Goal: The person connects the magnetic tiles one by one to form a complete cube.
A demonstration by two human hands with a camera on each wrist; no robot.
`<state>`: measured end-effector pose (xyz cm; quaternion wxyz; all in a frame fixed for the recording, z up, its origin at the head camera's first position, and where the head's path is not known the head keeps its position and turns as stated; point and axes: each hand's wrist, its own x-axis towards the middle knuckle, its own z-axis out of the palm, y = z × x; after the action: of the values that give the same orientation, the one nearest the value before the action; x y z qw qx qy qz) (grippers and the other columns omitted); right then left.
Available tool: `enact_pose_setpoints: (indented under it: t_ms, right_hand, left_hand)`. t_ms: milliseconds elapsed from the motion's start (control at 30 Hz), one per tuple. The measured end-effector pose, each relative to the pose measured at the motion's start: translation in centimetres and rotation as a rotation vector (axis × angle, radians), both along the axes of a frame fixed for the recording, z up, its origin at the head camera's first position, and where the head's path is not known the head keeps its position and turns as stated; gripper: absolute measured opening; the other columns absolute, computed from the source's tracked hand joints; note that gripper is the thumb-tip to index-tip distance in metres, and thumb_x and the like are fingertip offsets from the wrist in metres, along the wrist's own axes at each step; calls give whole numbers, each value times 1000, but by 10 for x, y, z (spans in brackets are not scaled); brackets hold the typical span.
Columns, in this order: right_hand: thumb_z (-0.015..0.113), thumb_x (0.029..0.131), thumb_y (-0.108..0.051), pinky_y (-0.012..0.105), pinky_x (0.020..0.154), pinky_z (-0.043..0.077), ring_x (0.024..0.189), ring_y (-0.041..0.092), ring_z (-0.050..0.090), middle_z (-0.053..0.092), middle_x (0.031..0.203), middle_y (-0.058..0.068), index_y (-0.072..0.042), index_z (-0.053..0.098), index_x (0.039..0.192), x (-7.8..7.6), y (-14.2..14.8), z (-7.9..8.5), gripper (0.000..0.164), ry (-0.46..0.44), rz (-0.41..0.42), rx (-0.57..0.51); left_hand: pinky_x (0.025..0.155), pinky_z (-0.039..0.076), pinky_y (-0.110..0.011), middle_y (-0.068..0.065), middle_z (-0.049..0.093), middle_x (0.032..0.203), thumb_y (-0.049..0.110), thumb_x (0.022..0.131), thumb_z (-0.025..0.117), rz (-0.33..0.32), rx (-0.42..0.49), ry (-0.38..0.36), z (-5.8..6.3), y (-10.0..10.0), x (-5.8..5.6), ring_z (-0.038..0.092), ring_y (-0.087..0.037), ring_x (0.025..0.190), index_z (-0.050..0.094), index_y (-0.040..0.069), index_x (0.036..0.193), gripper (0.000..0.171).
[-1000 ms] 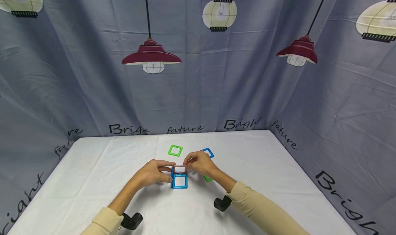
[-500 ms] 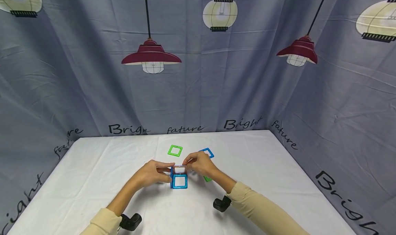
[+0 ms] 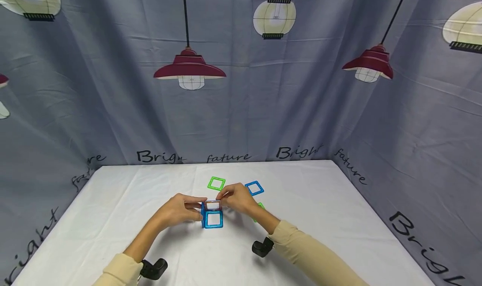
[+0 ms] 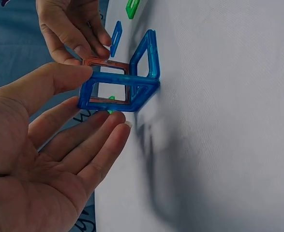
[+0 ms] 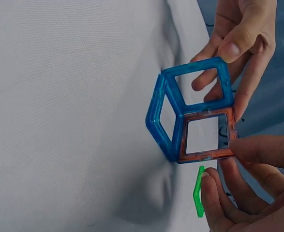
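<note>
Two blue magnetic tiles and one orange-red one are joined at their edges. One blue tile (image 3: 214,226) lies flat on the white table. Another blue tile (image 5: 197,64) stands upright on its left side, its upper corner pinched between thumb and fingers of my left hand (image 3: 177,210). At the back edge rises the orange-red tile (image 5: 183,137), touching the upright blue one. My right hand (image 3: 237,197) pinches its upper right corner with thumb and finger. In the left wrist view, the lower fingers of my left hand spread free of the tiles.
Behind the joined tiles lies a loose green tile (image 3: 219,178), and a loose blue tile (image 3: 251,182) is to its right. A second green tile (image 3: 261,205) is partly hidden under my right forearm. Beyond the table (image 3: 301,185) hangs a grey printed curtain (image 3: 241,122).
Both hands and the joined tiles have shifted slightly left together. More of the loose blue tile shows now. The head view has turned a little left. Both grips look unchanged.
</note>
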<state>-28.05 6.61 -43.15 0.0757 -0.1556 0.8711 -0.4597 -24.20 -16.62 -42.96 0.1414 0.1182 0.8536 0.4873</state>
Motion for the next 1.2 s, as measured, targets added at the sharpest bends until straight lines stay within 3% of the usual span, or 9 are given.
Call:
enact_pose_setpoints:
  t_ms: [267,533,700,900,1200]
  right_hand:
    - [75,81,-2,26,66,51,74,13,63,76,92,7,-7,79,90,-3,-6,-2,11,-1,-4,-10]
    - [75,82,-1,26,65,54,72,13,62,75,88,5,-6,79,90,-4,-8,-6,10,-20,-6,-28]
    - [77,81,-4,26,67,52,75,13,62,74,87,4,-5,78,97,-10,-4,-1,16,-23,10,-5]
    - [82,79,-6,28,70,53,78,17,66,74,89,6,-3,76,106,-31,5,6,28,-7,-73,-34]
    - [87,76,-19,33,73,55,88,27,71,76,105,12,-4,71,122,-61,-1,-11,51,-4,-227,-12]
  left_hand:
    - [92,54,-43,-14,74,118,12,80,83,-2,-18,16,4,-4,1,72,-21,105,64,4,137,60]
    - [91,53,-42,-9,76,116,15,78,84,32,-41,-6,0,-7,2,72,-16,100,65,11,137,61]
    - [89,53,-39,-8,76,114,17,78,86,49,-55,-15,-1,-10,2,71,-15,101,67,14,135,60]
    - [85,52,-34,-9,76,115,17,78,86,58,-53,-17,-2,-10,1,70,-15,102,67,14,135,60]
    - [85,51,-34,-10,73,125,19,76,88,91,-74,-13,-2,-9,1,66,-16,108,71,18,131,58]
